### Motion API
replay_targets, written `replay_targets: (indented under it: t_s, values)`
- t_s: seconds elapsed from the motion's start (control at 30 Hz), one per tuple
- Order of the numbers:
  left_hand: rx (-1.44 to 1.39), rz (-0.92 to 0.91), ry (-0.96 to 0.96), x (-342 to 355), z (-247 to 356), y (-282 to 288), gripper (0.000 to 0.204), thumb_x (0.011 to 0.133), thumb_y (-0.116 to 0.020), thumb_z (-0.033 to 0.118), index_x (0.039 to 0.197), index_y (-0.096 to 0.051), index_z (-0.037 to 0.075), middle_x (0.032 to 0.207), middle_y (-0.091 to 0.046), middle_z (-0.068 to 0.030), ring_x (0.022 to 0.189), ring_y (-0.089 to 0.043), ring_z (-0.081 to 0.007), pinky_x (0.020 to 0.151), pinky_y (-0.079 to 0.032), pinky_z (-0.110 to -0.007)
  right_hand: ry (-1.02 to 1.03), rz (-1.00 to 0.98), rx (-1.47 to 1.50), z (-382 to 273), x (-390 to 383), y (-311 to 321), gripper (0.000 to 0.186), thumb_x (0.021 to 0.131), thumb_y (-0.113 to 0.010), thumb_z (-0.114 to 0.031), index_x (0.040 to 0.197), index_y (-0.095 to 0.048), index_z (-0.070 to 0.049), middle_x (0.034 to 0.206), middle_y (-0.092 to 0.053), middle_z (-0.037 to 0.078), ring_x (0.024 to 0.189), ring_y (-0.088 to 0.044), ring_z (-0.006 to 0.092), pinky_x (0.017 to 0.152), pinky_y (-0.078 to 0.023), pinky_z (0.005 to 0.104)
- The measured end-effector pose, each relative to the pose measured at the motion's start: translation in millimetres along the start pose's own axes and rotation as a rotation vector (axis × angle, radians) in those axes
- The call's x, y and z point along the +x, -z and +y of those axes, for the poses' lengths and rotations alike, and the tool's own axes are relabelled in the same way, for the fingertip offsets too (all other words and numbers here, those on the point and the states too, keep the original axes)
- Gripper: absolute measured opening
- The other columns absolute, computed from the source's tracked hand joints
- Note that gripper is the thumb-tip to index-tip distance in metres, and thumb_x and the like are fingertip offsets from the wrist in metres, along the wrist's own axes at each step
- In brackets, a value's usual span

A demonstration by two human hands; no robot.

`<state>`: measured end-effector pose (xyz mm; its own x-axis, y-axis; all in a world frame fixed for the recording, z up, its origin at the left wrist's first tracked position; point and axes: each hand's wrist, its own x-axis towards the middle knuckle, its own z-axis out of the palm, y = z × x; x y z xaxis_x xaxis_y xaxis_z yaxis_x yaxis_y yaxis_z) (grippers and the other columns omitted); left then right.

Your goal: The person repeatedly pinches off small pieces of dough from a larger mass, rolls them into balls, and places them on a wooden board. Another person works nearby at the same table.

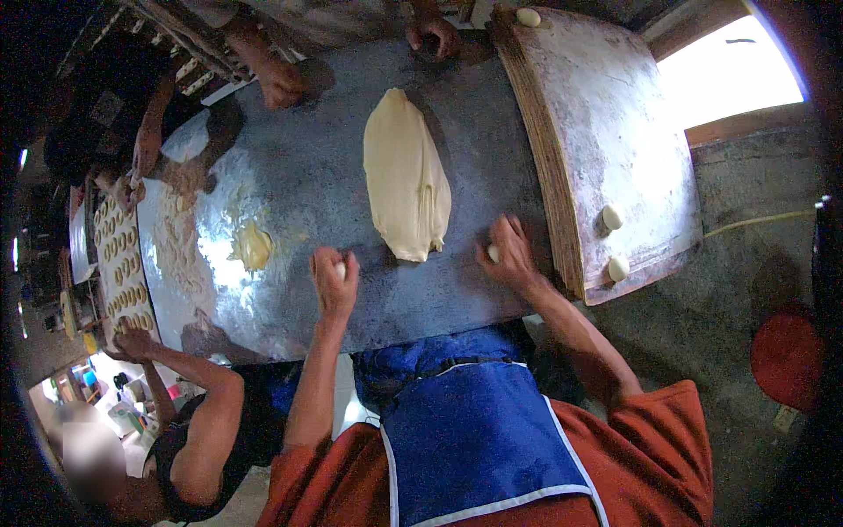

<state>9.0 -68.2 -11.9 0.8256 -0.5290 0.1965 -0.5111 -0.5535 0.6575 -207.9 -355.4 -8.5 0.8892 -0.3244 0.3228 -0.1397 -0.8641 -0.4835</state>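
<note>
My left hand (332, 292) is curled over a small pale dough ball (341, 270) on the grey metal table (307, 189), close to its near edge. Further right, my right hand (516, 256) cups a second dough ball (493, 254), which shows at the thumb side and is partly hidden by the fingers. Between and beyond both hands lies a long, smooth slab of dough (402, 176), folded at its near end. Neither hand touches it.
On my right, a stack of worn boards (645, 158) carries several dough balls (612, 217). Opposite me are another person's closed hands (283, 85). At left, co-workers' hands (132, 344) are by a tray of ring-shaped pieces (123, 275). A yellowish smear (255, 246) and flour (178, 233) mark the table.
</note>
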Motion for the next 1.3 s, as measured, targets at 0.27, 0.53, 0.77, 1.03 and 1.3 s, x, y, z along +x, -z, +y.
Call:
replay_targets:
  t_s: [0.27, 0.53, 0.77, 1.03, 1.3]
  values:
    - [0.049, 0.032, -0.203, -49.9, -5.1, 3.9, 0.023, 0.086, -0.066, 0.0, 0.094, -0.045, 0.003, 0.09, -0.051, -0.0172, 0.086, -0.053, -0.0387, 0.079, -0.043, -0.048, -0.583, 0.097, 0.72, -15.1, -58.2, -18.8, 0.036, 0.074, -0.075, 0.002, 0.097, -0.048, -0.002, 0.088, -0.052, 0.018, 0.082, -0.055, 0.0384, 0.072, -0.043, 0.048]
    - [0.05, -0.084, -0.105, -52.7, 28.1, 31.5, 0.03, 0.085, -0.073, 0.007, 0.101, -0.048, 0.007, 0.098, -0.055, -0.0133, 0.095, -0.055, -0.0343, 0.088, -0.041, -0.046, 0.008, 0.134, 0.03, -12.4, -56.2, -10.6, 0.034, 0.08, -0.074, -0.005, 0.105, -0.053, 0.001, 0.096, -0.056, 0.02, 0.086, -0.055, 0.0409, 0.079, -0.048, 0.049]
    - [0.02, -0.418, -0.154, -28.8, 21.6, 76.5, 0.043, 0.076, -0.08, 0.008, 0.115, -0.062, 0.008, 0.117, -0.064, -0.0131, 0.11, -0.06, -0.0358, 0.099, -0.047, -0.044, -0.192, -0.071, -0.088, -47.3, -16.3, 53.9, 0.046, 0.081, -0.078, -0.006, 0.118, -0.05, 0.0, 0.093, -0.057, 0.016, 0.084, -0.057, 0.039, 0.076, -0.051, 0.0426]
    - [-0.491, -0.508, -0.157, -20.1, 160.0, 52.4, 0.048, 0.08, -0.08, 0.013, 0.126, -0.065, 0.006, 0.119, -0.066, -0.0136, 0.111, -0.065, -0.0316, 0.094, -0.053, -0.04, -0.713, -0.342, 1.07, -86.0, -2.0, 85.3, 0.054, 0.088, -0.077, -0.006, 0.125, -0.038, -0.009, 0.101, -0.068, 0.014, 0.095, -0.064, 0.0157, 0.078, -0.052, 0.0289]
    - [-0.596, -0.495, -0.141, -40.5, 171.2, 47.5, 0.025, 0.081, -0.082, 0.016, 0.1, -0.07, 0.004, 0.1, -0.07, -0.01, 0.087, -0.07, -0.0248, 0.077, -0.056, -0.034, -0.681, -0.643, 1.387, -82.6, 29.8, 84.8, 0.047, 0.087, -0.075, 0.0, 0.123, -0.047, -0.01, 0.096, -0.069, 0.009, 0.09, -0.064, 0.0127, 0.071, -0.051, 0.027]
